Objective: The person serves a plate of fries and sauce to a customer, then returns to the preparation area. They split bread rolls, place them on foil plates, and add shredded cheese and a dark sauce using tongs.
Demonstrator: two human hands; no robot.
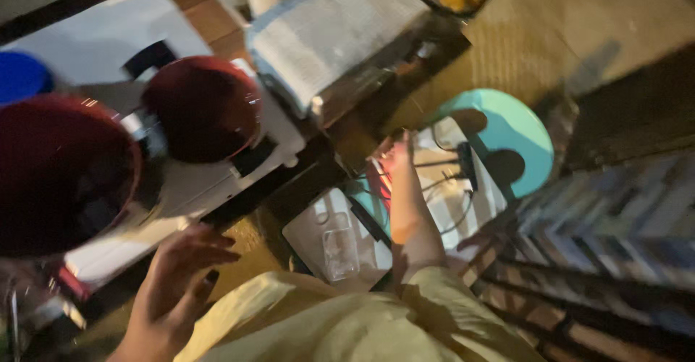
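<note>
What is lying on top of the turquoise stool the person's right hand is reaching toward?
On the turquoise stool lie a striped cloth and dark cords. The right hand reaches onto them, touching something red too blurred to identify. The cloth covers most of the seat, so anything beneath stays hidden.

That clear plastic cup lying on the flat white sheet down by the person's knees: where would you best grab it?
Probably around the middle of the clear cup, coming from above with fingers across its width. It seems to lie on its side on the white sheet, long sides exposed. The picture is blurred, so its rim is hard to make out.
</note>
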